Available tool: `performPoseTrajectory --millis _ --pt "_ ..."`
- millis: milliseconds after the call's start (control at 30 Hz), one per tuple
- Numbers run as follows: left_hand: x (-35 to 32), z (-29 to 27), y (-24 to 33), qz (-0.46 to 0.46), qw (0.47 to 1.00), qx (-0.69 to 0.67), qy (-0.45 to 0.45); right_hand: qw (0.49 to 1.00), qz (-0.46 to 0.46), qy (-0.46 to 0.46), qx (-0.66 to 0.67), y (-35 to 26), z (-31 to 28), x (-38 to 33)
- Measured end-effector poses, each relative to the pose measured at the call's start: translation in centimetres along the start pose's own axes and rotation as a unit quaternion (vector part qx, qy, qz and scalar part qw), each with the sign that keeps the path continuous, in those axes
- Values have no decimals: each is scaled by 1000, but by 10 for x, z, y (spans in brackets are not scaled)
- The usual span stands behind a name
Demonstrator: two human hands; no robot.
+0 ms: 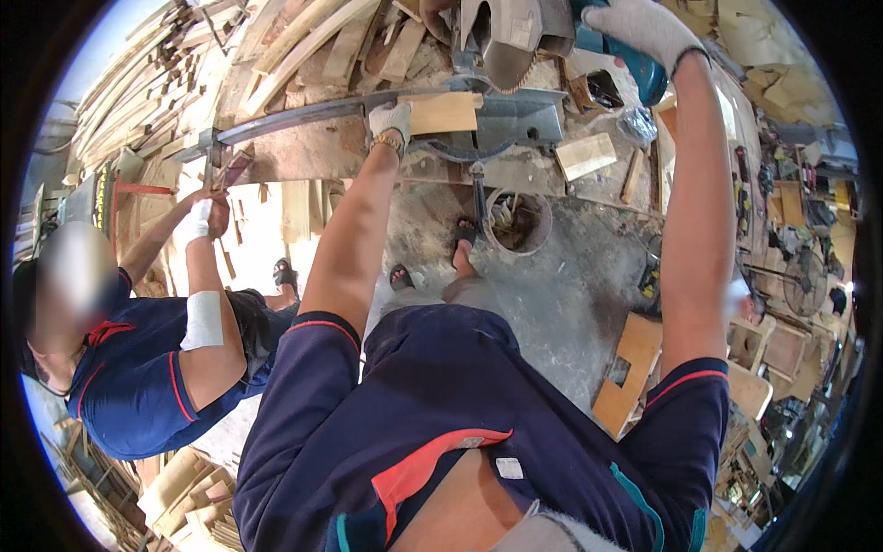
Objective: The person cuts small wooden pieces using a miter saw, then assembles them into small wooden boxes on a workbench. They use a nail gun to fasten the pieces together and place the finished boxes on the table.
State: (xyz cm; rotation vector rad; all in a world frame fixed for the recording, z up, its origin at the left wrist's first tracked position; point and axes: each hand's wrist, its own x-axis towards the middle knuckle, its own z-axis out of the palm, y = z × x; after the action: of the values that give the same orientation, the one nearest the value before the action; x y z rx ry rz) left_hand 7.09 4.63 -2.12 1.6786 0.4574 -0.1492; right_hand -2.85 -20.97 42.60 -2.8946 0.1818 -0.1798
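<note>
My left hand (390, 121), in a pale work glove, grips the left end of a short, light wooden board (441, 113). That board lies across the grey base (520, 120) of a miter saw, against its fence. My right hand (648, 32), also gloved, is closed round the teal handle (649, 81) of the saw at the top right. Above and just beyond the right end of the board hangs the toothed blade (508, 74), partly covered by its grey guard (524, 26). Whether the blade is spinning I cannot tell.
A long metal rail (303, 121) runs left from the saw. Another board (586, 156) lies right of the base. Below the bench stands a scrap bucket (519, 223). A co-worker (166, 368) is close on my left. Stacked planks (138, 83) fill the far left.
</note>
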Motion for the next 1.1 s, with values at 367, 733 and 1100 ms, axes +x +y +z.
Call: performPoseTrajectory --millis 367,733,1100 --pt "19 -2 -11 -42 999 -16 5 962 211 -44 166 31 149 -107" --pt "5 -5 1 -46 999 -7 14 965 210 8 155 55 206 -131" --pt "13 -2 -8 -5 999 28 42 967 213 10 139 58 209 -131"
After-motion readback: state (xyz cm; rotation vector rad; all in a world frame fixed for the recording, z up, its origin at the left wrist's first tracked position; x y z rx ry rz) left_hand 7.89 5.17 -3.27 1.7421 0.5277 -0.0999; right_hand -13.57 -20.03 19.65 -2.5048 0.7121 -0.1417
